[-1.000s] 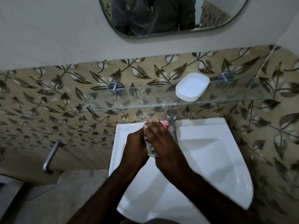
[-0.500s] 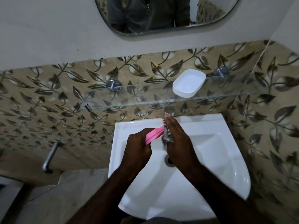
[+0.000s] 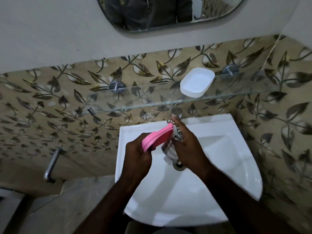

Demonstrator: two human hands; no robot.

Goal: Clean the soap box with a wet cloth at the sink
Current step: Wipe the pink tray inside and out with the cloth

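My left hand [image 3: 137,157] grips a pink soap box part [image 3: 157,138] over the white sink [image 3: 219,191], tilted with its far end up. My right hand [image 3: 187,146] holds a patterned wet cloth [image 3: 170,149] against the right side of the pink part. The cloth hangs down toward the drain [image 3: 179,165]. A white soap box half [image 3: 196,84] lies on the glass shelf [image 3: 135,103] above the sink.
The metal tap [image 3: 176,112] stands at the back of the sink, just beyond my right fingertips. A mirror [image 3: 168,12] hangs on the wall above. A metal pipe [image 3: 51,164] sticks out of the tiled wall at the left.
Both hands have moved back from the tap toward the middle of the basin. The pink part, first hidden under my hands, now shows tilted in my left hand.
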